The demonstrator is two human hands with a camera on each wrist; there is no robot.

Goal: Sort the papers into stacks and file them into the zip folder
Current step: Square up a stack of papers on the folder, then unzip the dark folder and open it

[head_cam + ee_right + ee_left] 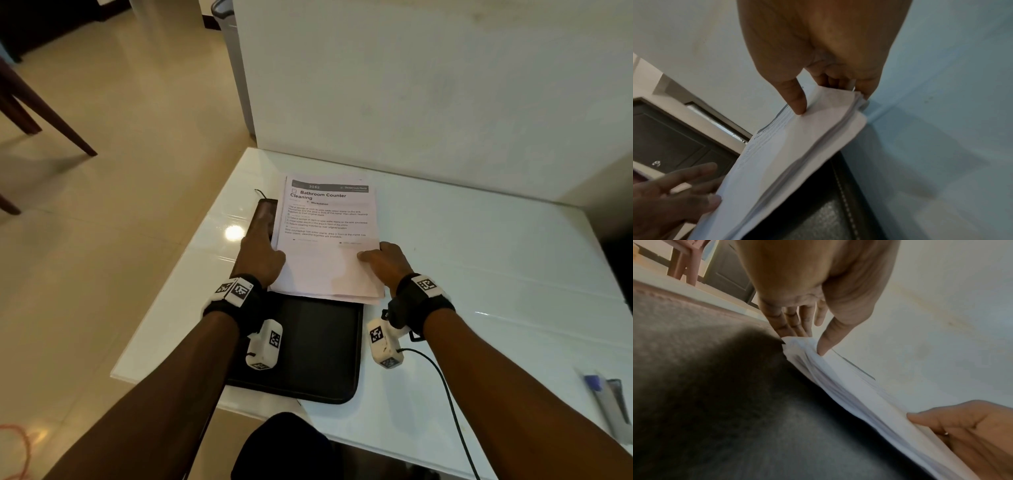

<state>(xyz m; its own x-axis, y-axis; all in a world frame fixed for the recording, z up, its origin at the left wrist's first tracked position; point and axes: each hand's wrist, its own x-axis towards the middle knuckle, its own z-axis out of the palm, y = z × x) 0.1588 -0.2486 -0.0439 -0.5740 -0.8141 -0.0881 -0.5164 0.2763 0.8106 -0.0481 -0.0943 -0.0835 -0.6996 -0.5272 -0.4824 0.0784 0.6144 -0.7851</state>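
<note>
While both hands clasp it from either side, the stack of papers lies over the far half of the black zip folder, which sits flat on the glossy white desk. The top sheet is white, printed in black, with a dark header bar and the bold title "Bathroom Counter Cleaning"; its lower half is blank. The sheets beneath are not squared: their near edges fan out in loose layers, and one lower sheet juts out at the near right corner. The folder has a grainy dark cover with pale stitching along its rim.

The left hand holds the stack's left edge, thumb pressed on top and fingers reaching along and under the side. The right hand pinches the right edge near the corner, thumb on the top sheet and fingers curled beneath.

A pen with a blue cap lies near the desk's right edge, well apart from the folder. A white wall panel rises behind the desk.
</note>
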